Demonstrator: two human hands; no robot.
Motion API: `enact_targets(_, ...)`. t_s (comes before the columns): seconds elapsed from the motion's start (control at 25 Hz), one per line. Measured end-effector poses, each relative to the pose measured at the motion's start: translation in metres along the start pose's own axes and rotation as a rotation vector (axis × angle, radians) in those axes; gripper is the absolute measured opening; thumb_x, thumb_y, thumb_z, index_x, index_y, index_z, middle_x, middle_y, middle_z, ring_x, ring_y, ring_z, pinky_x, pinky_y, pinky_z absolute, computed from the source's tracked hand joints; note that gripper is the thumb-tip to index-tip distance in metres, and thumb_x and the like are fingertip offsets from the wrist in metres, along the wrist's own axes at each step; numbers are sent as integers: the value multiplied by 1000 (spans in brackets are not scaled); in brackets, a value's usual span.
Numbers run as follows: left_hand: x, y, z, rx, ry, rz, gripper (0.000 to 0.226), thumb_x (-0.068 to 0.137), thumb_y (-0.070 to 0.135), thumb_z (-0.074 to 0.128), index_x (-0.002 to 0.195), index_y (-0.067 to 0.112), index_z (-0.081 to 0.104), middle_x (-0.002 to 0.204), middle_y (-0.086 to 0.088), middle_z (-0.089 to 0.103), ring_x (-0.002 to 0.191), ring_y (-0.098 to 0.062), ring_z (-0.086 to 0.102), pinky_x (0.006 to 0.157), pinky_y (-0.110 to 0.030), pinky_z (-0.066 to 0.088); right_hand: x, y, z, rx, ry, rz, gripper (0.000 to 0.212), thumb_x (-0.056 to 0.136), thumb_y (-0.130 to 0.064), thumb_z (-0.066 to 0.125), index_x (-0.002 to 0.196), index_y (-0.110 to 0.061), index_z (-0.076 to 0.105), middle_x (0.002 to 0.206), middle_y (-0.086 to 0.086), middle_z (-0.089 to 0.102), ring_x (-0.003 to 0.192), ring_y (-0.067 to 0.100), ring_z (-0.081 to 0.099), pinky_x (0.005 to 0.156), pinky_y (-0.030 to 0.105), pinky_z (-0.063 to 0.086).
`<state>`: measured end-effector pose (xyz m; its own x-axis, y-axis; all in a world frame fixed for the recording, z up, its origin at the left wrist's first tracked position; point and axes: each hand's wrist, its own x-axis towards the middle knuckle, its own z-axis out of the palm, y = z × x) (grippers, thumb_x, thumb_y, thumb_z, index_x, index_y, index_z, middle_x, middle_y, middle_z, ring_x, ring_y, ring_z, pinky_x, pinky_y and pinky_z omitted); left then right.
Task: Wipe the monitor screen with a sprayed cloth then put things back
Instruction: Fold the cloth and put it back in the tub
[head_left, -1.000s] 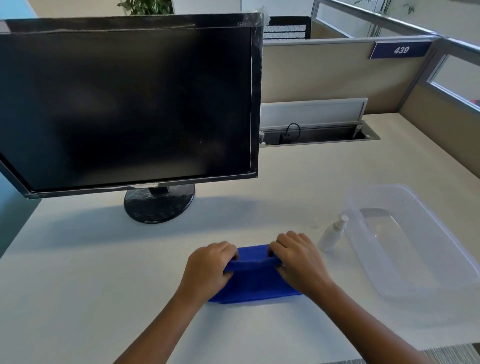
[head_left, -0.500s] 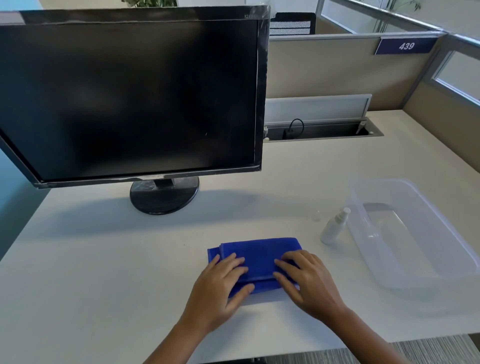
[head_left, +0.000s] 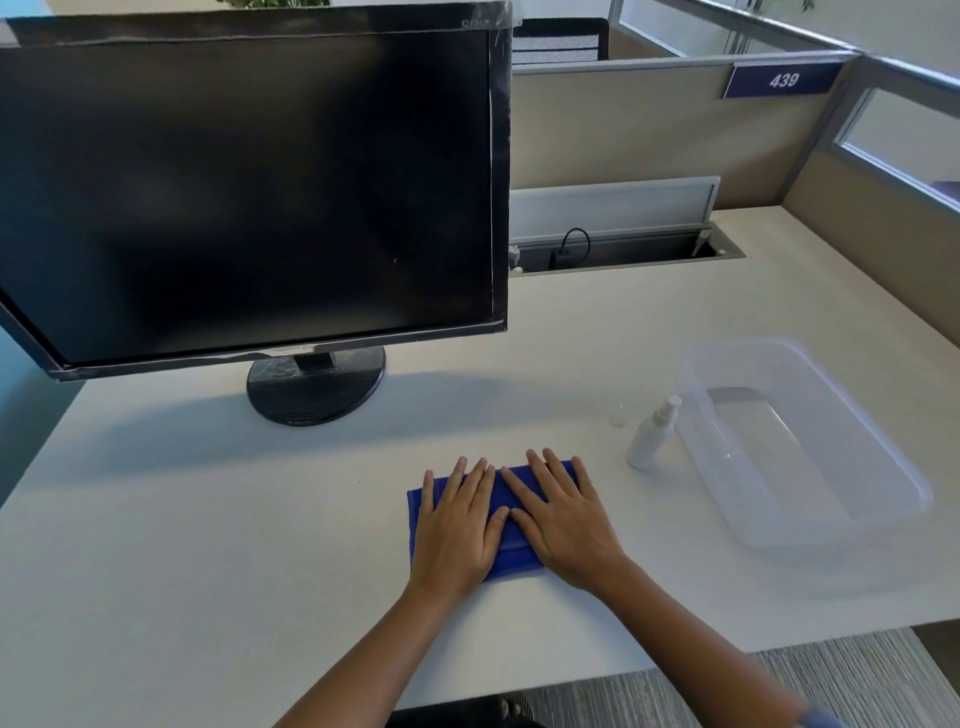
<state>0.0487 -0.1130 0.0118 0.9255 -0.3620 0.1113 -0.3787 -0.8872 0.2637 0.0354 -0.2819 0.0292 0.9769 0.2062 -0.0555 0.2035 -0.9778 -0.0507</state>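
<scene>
Lower centre, we press our left hand and right hand, fingers straight and flat, on the folded blue cloth; the sign upper right reads "439".

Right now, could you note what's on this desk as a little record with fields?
Monitor: dark screen, on round stand, far left of desk
Cloth: blue, folded, lying on desk
Left hand: fingers straight, pressing cloth
Right hand: likewise, alongside
Spray bottle: white, between cloth and tub
Tub: clear plastic, looks empty
</scene>
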Motion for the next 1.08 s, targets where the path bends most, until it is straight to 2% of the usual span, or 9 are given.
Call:
enact_targets(0.24, -16, -15, 6, 6, 30, 79, 61, 100, 51, 15, 143, 14, 38, 150, -2, 37, 140, -23, 29, 116, -42, 10, -10, 26, 2, 33, -13, 121, 62, 99, -48, 2, 142, -23, 40, 142, 14, 48, 128, 36, 47, 101, 56, 38)
enact_targets(0.36, -22, -21, 8, 2, 49, 84, 60, 100, 51, 16, 145, 14, 35, 152, -1, 32, 143, -22, 22, 115, -42, 9, -15, 31, -2, 96, 2, 158, 82, 88, -64, -12, 150, -21, 19, 150, 15, 34, 136, 34, 36, 110, 46, 30)
enact_targets(0.44, -23, -20, 8, -12, 51, 77, 60, 100, 51, 17, 145, 14, 34, 152, -1, 31, 143, -21, 19, 116, -43, 9, -17, 29, -10, 249, -14, 247, 83, 87, -70, 10, 151, -17, 11, 145, 11, 40, 130, 28, 39, 106, 36, 34)
enact_targets(0.56, -25, -19, 6, -31, 37, 73, 61, 100, 51, 18, 145, 14, 35, 152, -1, 30, 144, -21, 18, 116, -43, 8, -10, 27, -20, 627, -12, 399, 87, 86, -47, 61, 151, -14, 13, 139, 10, 46, 124, 25, 45, 99, 32, 39)
enact_targets(0.64, -27, -19, 5, -40, 36, 75, 61, 100, 51, 18, 145, 13, 35, 153, -1, 30, 144, -20, 17, 116, -43, 9, -5, 29, -22, 873, -44, 538, 93, 77, -37, 74, 149, -14, 20, 139, 10, 46, 124, 25, 47, 100, 34, 42)
enact_targets(0.72, -28, -20, 5, -61, 42, 80, 61, 100, 51, 19, 145, 14, 34, 153, -1, 30, 144, -20, 18, 116, -44, 10, -4, 30, -24, 1051, -64, 610, 83, 69, -32, 81, 139, -17, 40, 130, 7, 56, 112, 24, 56, 94, 38, 50)
enact_targets(0.88, -30, -21, 4, -118, 85, 73, 61, 99, 53, 21, 148, 17, 27, 155, 0, 26, 145, -19, 16, 116, -44, 10, -16, 24, -49, 1192, -44, 494, 43, 68, -26, 80, 105, -19, 61, 100, 3, 69, 93, 22, 65, 79, 42, 58)
enact_targets(1.0, -32, -22, 3, -180, 148, 76, 56, 99, 53, 20, 149, 29, 19, 157, 1, 20, 146, -19, 11, 116, -44, 6, -36, 28, -94, 1234, -56, 374, 34, 79, -16, 75, 109, -23, 60, 104, -2, 67, 92, 16, 64, 78, 30, 58)
enact_targets(1.08, -33, -23, 3, -208, 169, 75, 55, 99, 55, 19, 149, 34, 15, 159, 2, 16, 147, -20, 9, 116, -45, 3, -55, 41, -131, 1257, -97, 282, 35, 82, -13, 72, 113, -23, 60, 107, -2, 69, 94, 16, 67, 78, 30, 57)
